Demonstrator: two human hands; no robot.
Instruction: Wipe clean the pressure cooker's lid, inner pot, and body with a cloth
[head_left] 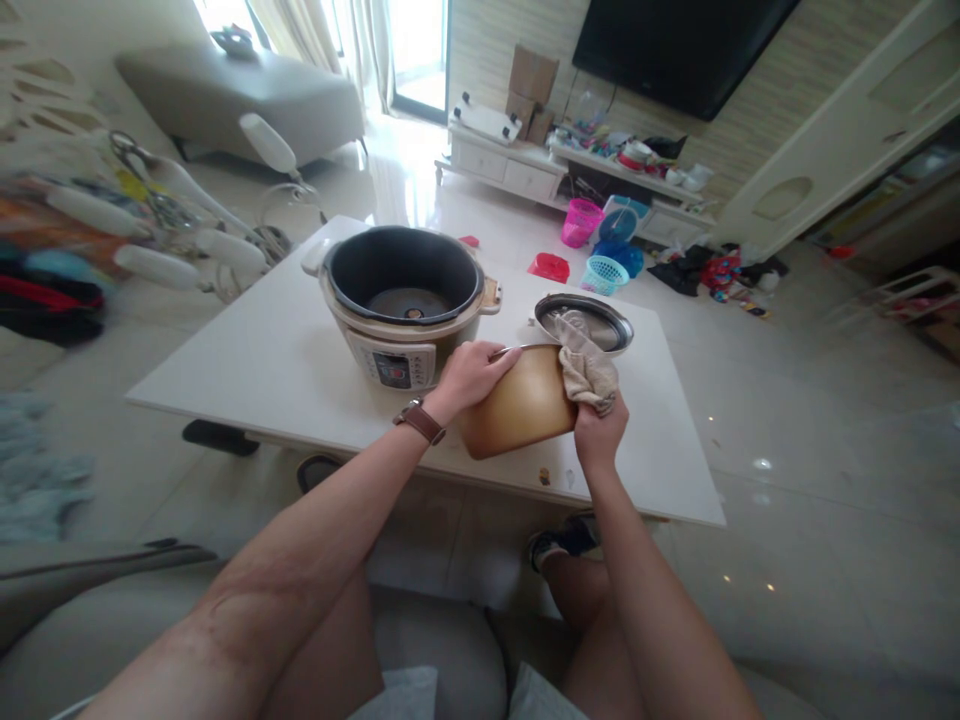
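A gold-coloured inner pot (521, 405) is tilted above the front of the white table. My left hand (474, 378) grips its rim on the left, thumb along the edge. On the pot's right side my right hand (602, 428) is closed on a crumpled beige cloth (589, 372), which touches the pot's rim and wall. Behind my left hand stands the electric pressure cooker (401, 340), its dark cavity uncovered. Its round lid (585, 322) lies on the table beyond the cloth, inner side up. The pot's inside is hidden from me.
The white table (247, 370) has a small dark mark near its front edge. A white lamp-like fixture (225, 245) rises at the left. On the floor beyond are a pink basket (581, 222), a light-blue basket (604, 275) and bags. A TV cabinet (510, 165) lines the wall.
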